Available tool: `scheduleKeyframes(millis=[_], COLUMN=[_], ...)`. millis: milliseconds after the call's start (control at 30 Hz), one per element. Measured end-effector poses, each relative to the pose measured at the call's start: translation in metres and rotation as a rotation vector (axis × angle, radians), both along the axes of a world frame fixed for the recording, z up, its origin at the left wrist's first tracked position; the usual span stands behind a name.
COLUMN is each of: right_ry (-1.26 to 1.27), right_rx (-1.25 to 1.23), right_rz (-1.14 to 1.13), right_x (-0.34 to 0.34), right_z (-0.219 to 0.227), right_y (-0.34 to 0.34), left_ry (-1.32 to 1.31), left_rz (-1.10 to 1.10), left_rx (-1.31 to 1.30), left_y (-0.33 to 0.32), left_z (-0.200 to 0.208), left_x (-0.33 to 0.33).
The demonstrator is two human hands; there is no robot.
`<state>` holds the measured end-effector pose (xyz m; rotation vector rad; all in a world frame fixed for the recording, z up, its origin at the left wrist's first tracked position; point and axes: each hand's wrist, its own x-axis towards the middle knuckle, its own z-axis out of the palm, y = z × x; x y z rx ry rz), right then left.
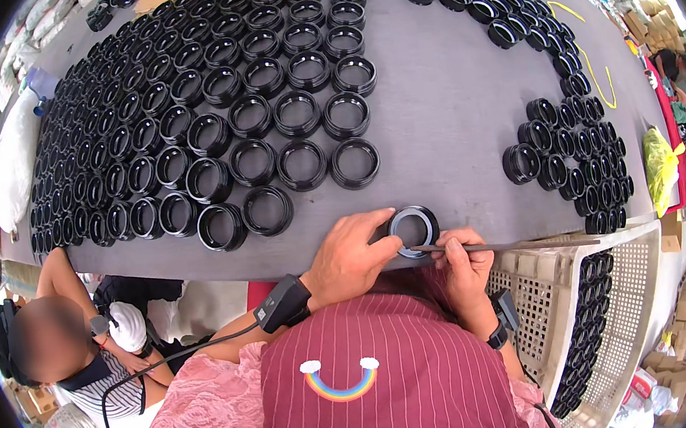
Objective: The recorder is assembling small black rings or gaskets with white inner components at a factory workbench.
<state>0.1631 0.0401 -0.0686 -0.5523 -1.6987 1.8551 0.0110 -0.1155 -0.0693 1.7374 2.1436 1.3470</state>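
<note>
A black plastic ring [430,221] with a greyish inner rim is at the front edge of the table. My left hand [352,251] is closed on the ring's left side, thumb and fingers at its rim. In my right hand [465,265] is a thin dark stick-like tool [530,244], pinched between the fingers. Its long end points right, and its short tip reaches the near side of the ring's rim. The exact shape of that tip is too small to make out.
Many similar black rings [302,164] stand in rows across the left of the grey table [434,121]. More rings [521,163] cluster at the right. A perforated crate [628,301] holding rings stands beside me at the right. A seated person [99,357] is at the left.
</note>
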Motion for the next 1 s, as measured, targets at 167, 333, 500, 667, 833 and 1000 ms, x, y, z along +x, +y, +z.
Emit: scheduleKeyframes(millis=[167, 333, 500, 667, 833, 1000], right_ry=[0.024, -0.013, -0.112, -0.172, -0.286, -0.237], right_rx=[0.147, 0.322, 0.809, 1.098, 1.212, 0.961], right_rz=[0.066, -0.046, -0.09, -0.07, -0.02, -0.066], right_x=[0.001, -0.004, -0.015, -0.022, -0.02, -0.016], right_z=[0.0, 0.008, 0.03, 0.036, 0.053, 0.028], right_y=[0.002, 0.003, 0.011, 0.006, -0.003, 0.002], left_ry=[-0.013, -0.022, -0.029, -0.042, -0.053, -0.047], left_rz=[-0.011, -0.017, -0.023, -0.025, -0.018, -0.002], left_rx=[-0.03, -0.039, -0.051, -0.05, -0.031, -0.018], left_y=[0.002, 0.002, 0.001, 0.001, 0.002, -0.001], left_z=[0.001, 0.005, 0.005, 0.006, 0.009, 0.004], left_x=[-0.001, -0.002, -0.003, -0.003, -0.002, -0.002])
